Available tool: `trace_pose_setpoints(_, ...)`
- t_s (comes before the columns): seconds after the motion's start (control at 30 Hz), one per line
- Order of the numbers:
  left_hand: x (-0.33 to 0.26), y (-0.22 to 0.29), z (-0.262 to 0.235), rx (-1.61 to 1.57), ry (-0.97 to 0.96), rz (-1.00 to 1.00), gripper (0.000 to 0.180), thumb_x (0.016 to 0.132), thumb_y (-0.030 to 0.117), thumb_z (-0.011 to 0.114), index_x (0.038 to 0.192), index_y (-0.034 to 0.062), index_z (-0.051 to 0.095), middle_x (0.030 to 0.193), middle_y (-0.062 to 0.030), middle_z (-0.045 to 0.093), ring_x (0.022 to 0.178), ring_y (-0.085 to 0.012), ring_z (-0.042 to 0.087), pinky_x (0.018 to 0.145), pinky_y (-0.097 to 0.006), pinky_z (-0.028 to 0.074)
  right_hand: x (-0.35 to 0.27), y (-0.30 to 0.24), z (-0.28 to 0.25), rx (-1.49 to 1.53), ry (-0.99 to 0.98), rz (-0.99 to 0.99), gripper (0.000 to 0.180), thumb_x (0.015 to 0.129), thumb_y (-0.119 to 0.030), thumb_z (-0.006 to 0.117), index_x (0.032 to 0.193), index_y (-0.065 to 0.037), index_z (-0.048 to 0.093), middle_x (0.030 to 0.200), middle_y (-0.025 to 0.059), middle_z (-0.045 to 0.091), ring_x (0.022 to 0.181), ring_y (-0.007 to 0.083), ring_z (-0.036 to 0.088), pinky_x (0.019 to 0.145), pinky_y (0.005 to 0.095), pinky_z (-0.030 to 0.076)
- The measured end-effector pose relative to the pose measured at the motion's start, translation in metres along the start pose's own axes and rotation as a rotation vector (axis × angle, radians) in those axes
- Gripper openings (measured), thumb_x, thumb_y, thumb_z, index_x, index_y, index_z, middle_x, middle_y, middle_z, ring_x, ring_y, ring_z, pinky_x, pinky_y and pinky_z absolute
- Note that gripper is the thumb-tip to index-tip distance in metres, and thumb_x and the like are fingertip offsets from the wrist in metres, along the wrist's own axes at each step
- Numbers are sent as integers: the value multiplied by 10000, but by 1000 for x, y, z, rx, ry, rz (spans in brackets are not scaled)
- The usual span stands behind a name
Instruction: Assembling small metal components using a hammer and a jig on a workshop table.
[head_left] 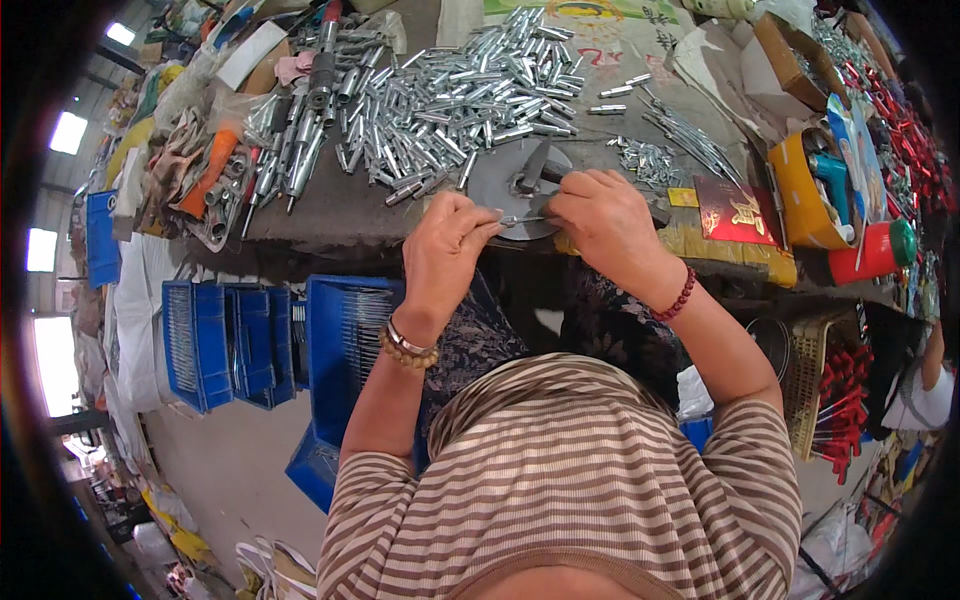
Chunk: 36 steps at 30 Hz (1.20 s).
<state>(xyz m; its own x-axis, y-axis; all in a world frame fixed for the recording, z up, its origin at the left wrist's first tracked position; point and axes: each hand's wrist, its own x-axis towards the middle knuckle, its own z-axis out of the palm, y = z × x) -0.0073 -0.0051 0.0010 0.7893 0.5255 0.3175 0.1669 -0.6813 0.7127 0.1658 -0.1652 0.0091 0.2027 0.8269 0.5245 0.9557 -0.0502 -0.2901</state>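
My left hand point(445, 245) and my right hand point(608, 222) meet at the table's front edge. A thin metal rod point(522, 221) runs between their fingertips, over a grey round plate point(497, 172). The left thumb and fingers pinch one end of the rod. Curled round its other end, the right fingers hide what lies beneath them. A dark metal block point(538, 165) stands on the plate, just beyond the right hand. Behind the hands spreads a large heap of shiny metal sleeves point(450, 110).
Small metal pins point(643, 160) and long thin rods point(690, 135) lie right of the plate. Farther right are a red packet point(735, 210), a yellow container point(805, 190) and a red jar point(865, 252). Tools point(305, 150) lie left; blue bins point(335, 340) stand below the table edge.
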Motion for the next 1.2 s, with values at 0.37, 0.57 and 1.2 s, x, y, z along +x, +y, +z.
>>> trace_pose_setpoints(0.37,-3,0,-3,27,-18,-13,149,848,48,799,996,57,782,915,-56,617,823,-188,628,741,-308,506,8,32,-13,-84,139,259,93,787,-127,760,863,-92,720,920,86,637,959,308,646,813,456,534)
trace_pose_setpoints(0.57,-2,-1,-1,8,0,33,120,870,108,797,985,97,765,913,-40,615,792,-226,636,705,-350,507,15,72,-18,-357,13,387,122,786,-164,761,862,-76,724,946,92,659,996,319,655,835,461,551)
trace_pose_setpoints(1.2,-2,-2,-1,85,17,134,123,868,64,763,990,68,747,923,-71,613,828,-250,634,724,-349,511,21,7,-3,176,67,192,122,855,-102,747,925,-17,695,908,132,627,895,368,621,782,438,504)
